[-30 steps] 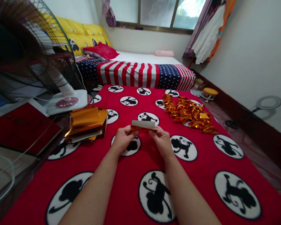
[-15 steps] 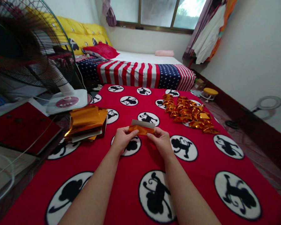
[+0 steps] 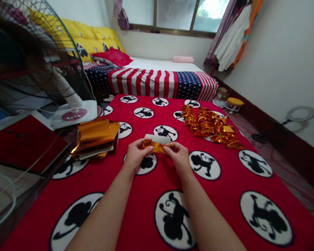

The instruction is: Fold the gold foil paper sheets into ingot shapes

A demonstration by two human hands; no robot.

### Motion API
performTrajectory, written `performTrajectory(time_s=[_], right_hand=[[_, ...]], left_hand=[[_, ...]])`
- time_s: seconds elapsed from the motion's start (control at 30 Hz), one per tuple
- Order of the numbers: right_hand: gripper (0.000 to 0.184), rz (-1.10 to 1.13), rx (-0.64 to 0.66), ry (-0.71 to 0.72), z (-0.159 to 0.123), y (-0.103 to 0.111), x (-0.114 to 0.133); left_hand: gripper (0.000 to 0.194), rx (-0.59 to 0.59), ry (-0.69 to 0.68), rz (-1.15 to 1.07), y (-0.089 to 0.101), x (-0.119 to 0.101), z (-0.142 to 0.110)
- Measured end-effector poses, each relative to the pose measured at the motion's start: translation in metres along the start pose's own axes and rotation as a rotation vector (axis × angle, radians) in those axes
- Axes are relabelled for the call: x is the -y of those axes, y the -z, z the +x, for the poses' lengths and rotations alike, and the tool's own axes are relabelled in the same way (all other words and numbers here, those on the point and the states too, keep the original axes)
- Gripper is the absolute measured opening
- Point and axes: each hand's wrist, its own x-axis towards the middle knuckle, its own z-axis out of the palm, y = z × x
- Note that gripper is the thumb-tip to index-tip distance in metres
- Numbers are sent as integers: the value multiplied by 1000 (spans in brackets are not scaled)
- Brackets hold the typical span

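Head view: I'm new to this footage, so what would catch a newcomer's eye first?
Most striking is the red monkey-patterned cloth filling the foreground. Over its middle, the left hand and right hand hold a gold-and-white paper. Shiny folded gold pieces lie toward its far right, a stack of gold sheets at its left edge.

Electric fan at left, blades blurred, white base with pink control panel. Red panel with pale edge below it; white cable loops near the left edge. Back: bed, white top, stars-and-stripes cloth hanging down its front. Red pillow against yellow patterned cushion; pink pillow by the back wall. Window above, purple curtain bunched at its left. White garment hangs right, beside orange cloth. Floor, right: cardboard box, yellow-topped stool, pale ring on dark stand.
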Motion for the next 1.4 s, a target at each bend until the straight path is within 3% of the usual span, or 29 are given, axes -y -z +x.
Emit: performTrajectory(time_s=[0.13,0.47,0.77,0.93,1.1,1.4], right_hand=[[23,1,38,10,-1,-1,1],[25,-10,-34,0,-2,1,1],[24,-9,-64,1,-2,2,2],[23,-12,-91,15,0,3,0],[24,3,-117,-9,0,3,0],[37,13,-142,-41,7,3,-7]], left_hand=[[52,-7,21,-31,-1,0,-1],[46,-20,119,-68,1,-2,3],[44,3,106,-45,4,-1,3],[43,-68,67,86,3,0,3],[40,-88,71,64,2,-4,1],[42,-85,85,60,3,-7,0]])
